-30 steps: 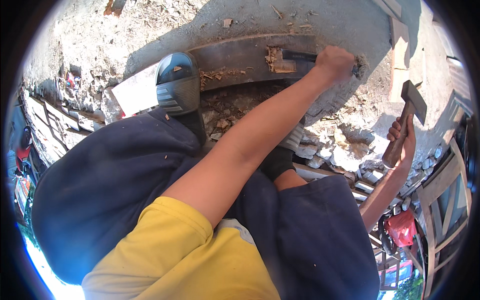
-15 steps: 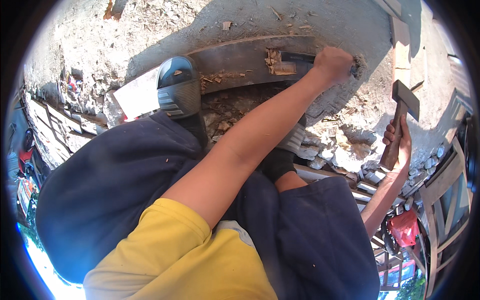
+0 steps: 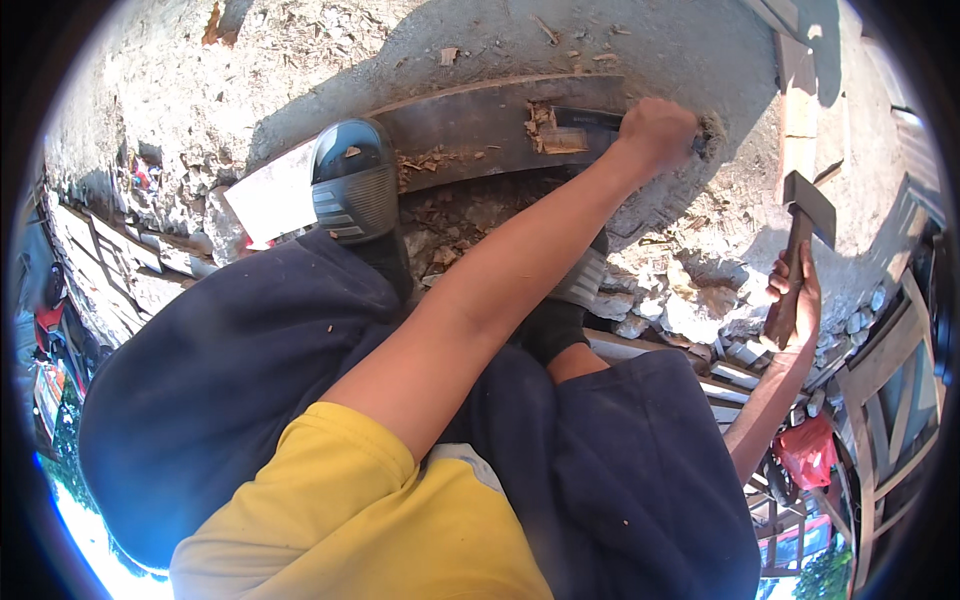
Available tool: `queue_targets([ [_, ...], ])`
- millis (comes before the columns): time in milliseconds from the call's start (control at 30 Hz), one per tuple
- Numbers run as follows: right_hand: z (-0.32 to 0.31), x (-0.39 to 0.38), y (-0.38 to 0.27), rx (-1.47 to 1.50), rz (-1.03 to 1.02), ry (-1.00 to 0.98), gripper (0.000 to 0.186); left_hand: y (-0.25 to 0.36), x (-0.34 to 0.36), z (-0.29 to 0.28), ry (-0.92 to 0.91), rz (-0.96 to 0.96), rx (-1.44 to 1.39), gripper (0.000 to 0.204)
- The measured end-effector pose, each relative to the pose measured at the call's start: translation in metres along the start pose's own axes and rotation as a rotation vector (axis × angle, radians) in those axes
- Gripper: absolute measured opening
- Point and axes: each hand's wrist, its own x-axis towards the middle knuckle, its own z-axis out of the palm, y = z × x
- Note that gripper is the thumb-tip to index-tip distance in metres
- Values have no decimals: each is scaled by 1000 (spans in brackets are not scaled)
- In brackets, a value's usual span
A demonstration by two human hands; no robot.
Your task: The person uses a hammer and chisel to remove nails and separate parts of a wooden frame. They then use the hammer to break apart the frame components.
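My left hand (image 3: 656, 136) reaches across to the right and is closed around a chisel (image 3: 588, 117). The dark blade points left and lies against a wooden board (image 3: 470, 112), at a pale notch (image 3: 562, 138) cut into its face. A frayed butt end sticks out past my fist. On the right, my right hand (image 3: 803, 298) grips the brown handle of a hammer (image 3: 812, 212), its blocky metal head upward and apart from the chisel. My slide sandal (image 3: 352, 180) rests on the board's left part.
Wood chips (image 3: 430, 160) are scattered on the board and the ground. Broken stones (image 3: 690, 305) lie between my foot and the hammer. A long timber (image 3: 798, 110) runs at the far right. Near the right edge are a red plastic bag (image 3: 806, 450) and a wooden frame (image 3: 885, 385).
The hammer's head has dropped slightly, with my right hand still around its handle. My left hand and the chisel appear a little further left, as does much of the scene.
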Motion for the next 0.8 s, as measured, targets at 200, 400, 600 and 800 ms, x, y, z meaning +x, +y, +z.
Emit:
queue_targets([
  [200, 73, 28, 27, 79, -309, 335, 28, 1, -7, -1, 108, 35, -92, 17],
  [400, 94, -18, 17, -124, 162, -10, 28, -3, -4, -3, 58, 12, 15, 20],
  [600, -18, 25, -18, 150, -30, -67, 28, 0, -6, -4, 29, 25, 22, 17],
  [800, 111, 3, 40, -139, 106, -2, 32, -6, -5, 2, 85, 46, 6, 19],
])
